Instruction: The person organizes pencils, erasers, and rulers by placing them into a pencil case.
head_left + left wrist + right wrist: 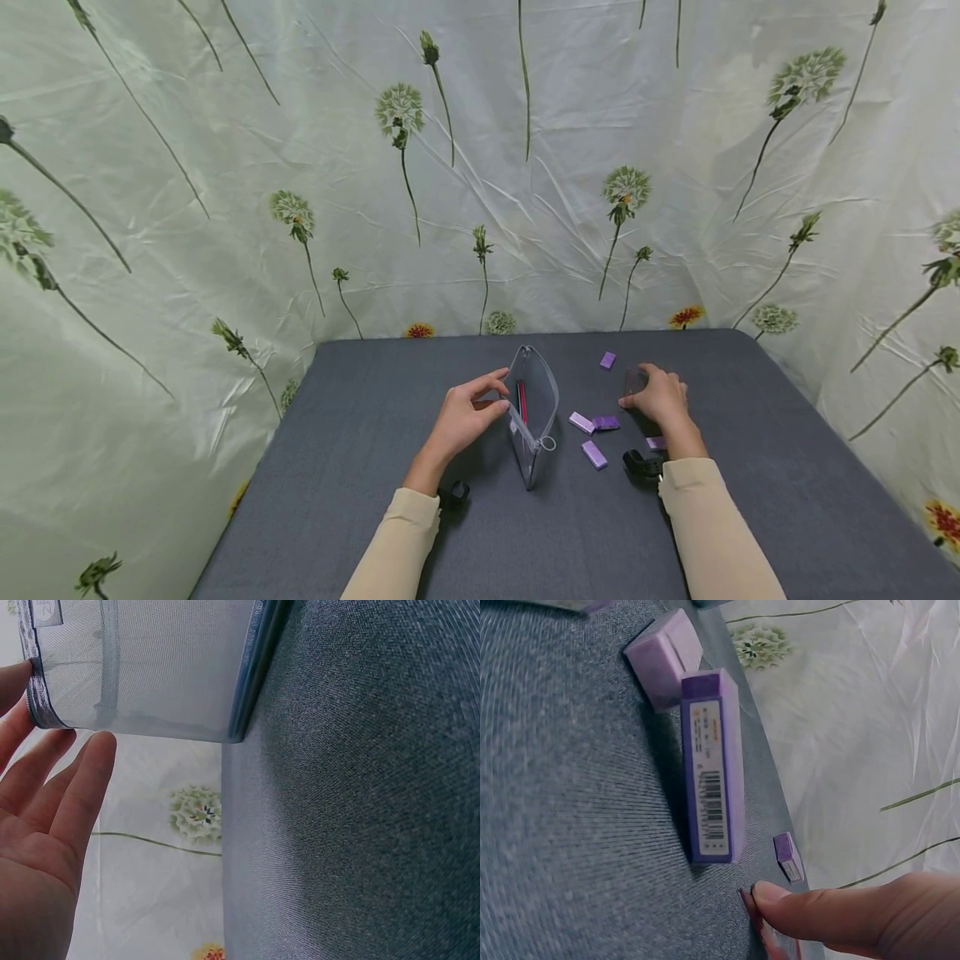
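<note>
My left hand holds the near-left rim of a grey mesh zip pouch, thumb and fingers at the zipper edge. The pouch stands with its mouth open, and a slim red and black pen or pencil shows inside. In the left wrist view the thumb and fingers meet the zipper end of the mesh pouch. To the right, my right hand grips a small see-through piece between thumb and fingers. Its edge looks reddish in the right wrist view, where the thumb presses it; its kind is unclear.
Several small purple blocks, resembling sleeved erasers, lie between the pouch and the right hand: a lilac one against a darker one, another nearer. One block lies farther back; another sits by the right wrist. A flowered curtain hangs behind the grey table.
</note>
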A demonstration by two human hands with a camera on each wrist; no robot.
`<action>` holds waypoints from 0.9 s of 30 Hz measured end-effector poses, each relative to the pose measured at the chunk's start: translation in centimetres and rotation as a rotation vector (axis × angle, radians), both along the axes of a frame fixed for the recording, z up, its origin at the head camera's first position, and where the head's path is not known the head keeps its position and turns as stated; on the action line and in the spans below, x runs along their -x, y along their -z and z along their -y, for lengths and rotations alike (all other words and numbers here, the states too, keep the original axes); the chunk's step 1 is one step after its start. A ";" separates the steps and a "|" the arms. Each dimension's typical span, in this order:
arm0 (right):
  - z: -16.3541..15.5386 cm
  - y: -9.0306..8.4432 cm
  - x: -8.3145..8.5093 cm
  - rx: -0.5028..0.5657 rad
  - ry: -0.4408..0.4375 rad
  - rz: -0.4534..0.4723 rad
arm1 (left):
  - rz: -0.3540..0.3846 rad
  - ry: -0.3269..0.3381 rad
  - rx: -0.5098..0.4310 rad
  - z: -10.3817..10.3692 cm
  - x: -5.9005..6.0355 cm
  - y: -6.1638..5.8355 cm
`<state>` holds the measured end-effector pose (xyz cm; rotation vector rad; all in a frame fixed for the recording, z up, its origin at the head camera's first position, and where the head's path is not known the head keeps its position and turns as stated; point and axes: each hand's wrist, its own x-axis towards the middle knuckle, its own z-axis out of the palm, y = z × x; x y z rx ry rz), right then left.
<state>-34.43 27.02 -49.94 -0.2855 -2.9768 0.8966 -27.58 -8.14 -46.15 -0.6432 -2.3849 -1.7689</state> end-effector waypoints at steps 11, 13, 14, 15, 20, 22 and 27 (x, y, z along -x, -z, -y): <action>0.1 0.3 0.2 0.048 -0.012 -0.127 | 0.018 0.000 0.009 0.1 0.0 -0.1; 0.0 0.4 0.2 0.038 -0.023 -0.161 | 0.019 0.001 0.012 0.1 0.0 -0.1; -0.1 0.4 0.2 0.038 -0.025 -0.175 | 0.018 0.001 0.013 0.1 0.0 -0.1; -0.1 0.4 0.2 0.037 -0.027 -0.187 | 0.016 0.004 0.012 0.1 0.0 -0.1; -0.2 0.0 0.2 0.056 -0.043 -0.215 | 0.007 0.015 0.001 0.2 0.0 0.0; -0.1 -0.2 0.1 0.064 -0.052 -0.213 | 0.006 0.017 -0.001 0.2 0.0 -0.1; 0.2 -1.1 0.0 0.097 -0.070 -0.205 | 0.003 0.026 -0.009 0.3 0.0 -0.3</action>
